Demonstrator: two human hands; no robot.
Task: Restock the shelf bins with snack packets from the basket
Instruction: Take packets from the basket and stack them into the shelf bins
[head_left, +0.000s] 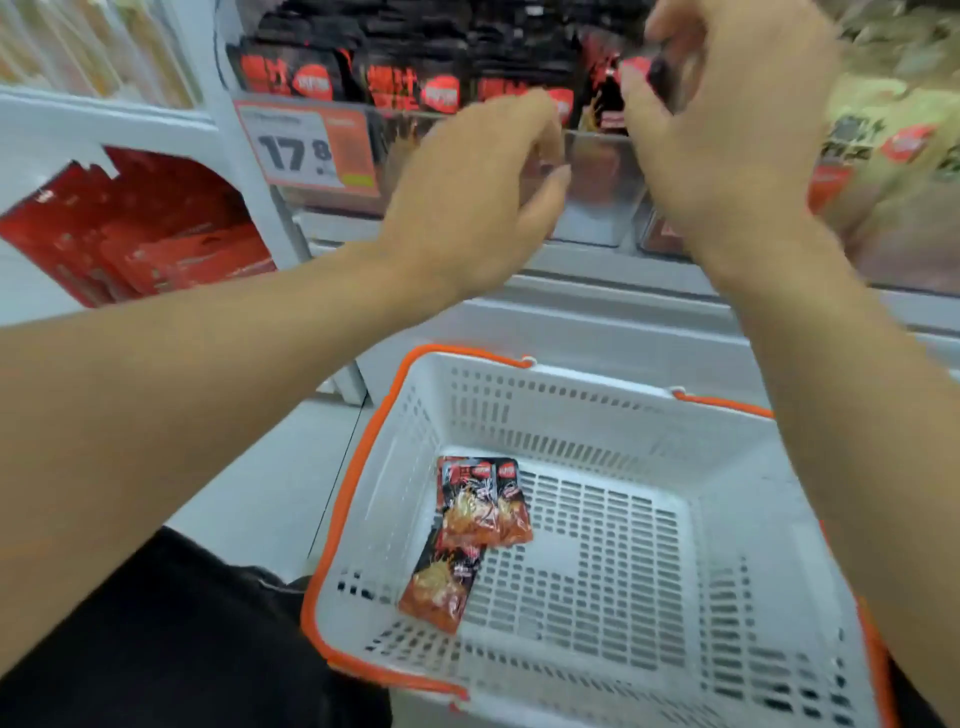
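A white basket (597, 415) with an orange rim sits below the shelf and holds three black-and-red snack packets (480, 504) near its left wall. Above it a clear shelf bin (602, 171) is filled with the same packets (405, 78). My left hand (467, 192) is at the bin's front, fingers curled over the rim and thumb on the front wall. My right hand (727, 130) is raised over the bin and pinches one snack packet (636, 70) by its top; most of that packet is hidden and blurred.
An orange price tag (306, 150) reading 17.8 hangs on the shelf edge at left. Red packs (135, 239) fill the neighbouring section at left. A bin of greenish packets (893, 135) stands to the right. A grey shelf ledge (597, 312) runs beneath the bins.
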